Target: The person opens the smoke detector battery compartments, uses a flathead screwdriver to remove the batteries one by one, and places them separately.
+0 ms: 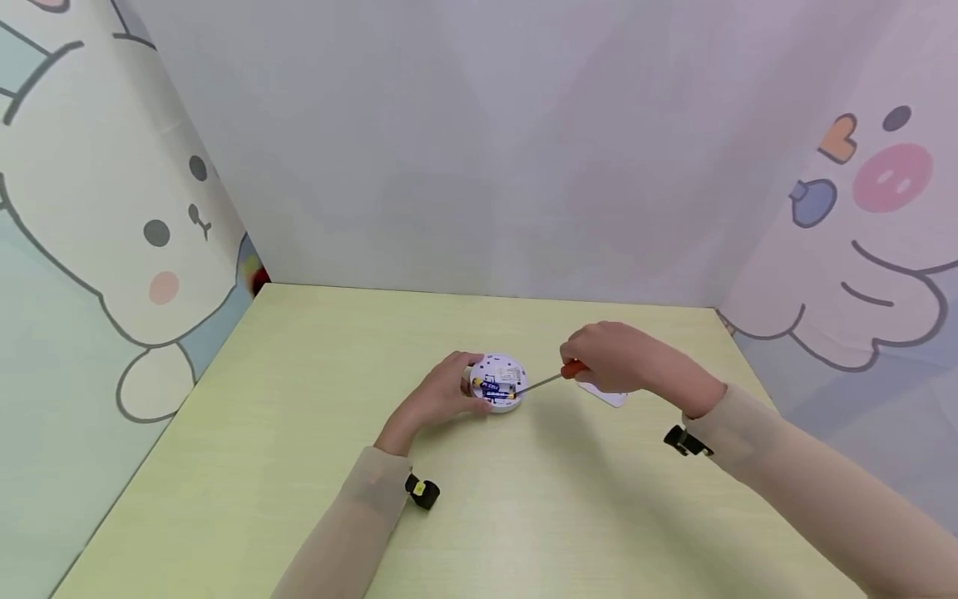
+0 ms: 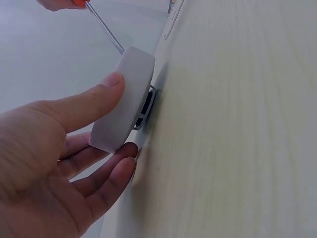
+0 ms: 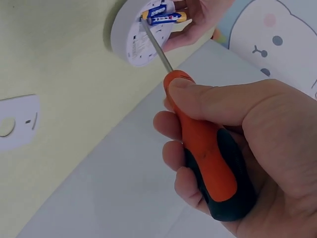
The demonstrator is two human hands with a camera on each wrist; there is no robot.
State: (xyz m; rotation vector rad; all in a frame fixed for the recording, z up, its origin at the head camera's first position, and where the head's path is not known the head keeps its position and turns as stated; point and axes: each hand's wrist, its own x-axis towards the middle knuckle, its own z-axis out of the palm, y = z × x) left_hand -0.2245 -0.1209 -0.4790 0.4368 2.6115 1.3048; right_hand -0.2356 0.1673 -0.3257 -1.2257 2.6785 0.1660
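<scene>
My left hand (image 1: 449, 388) grips a round white battery-powered device (image 1: 500, 363) by its rim, thumb on the near side. The device is tilted on edge, its back ring near the table in the left wrist view. Two blue batteries (image 3: 165, 19) with gold ends sit in its open compartment; one looks partly raised. My right hand (image 1: 612, 356) holds a screwdriver (image 3: 210, 158) by its orange and black handle, thumb along the top. The metal shaft points at the device, its tip touching or very close to a battery's end.
A flat white plate (image 3: 20, 121) with a round hole lies on the pale yellow table (image 1: 359, 349), partly under my right hand in the head view. Behind the table hangs a plain pale wall sheet (image 1: 479, 150). Cartoon-printed sheets stand at both sides.
</scene>
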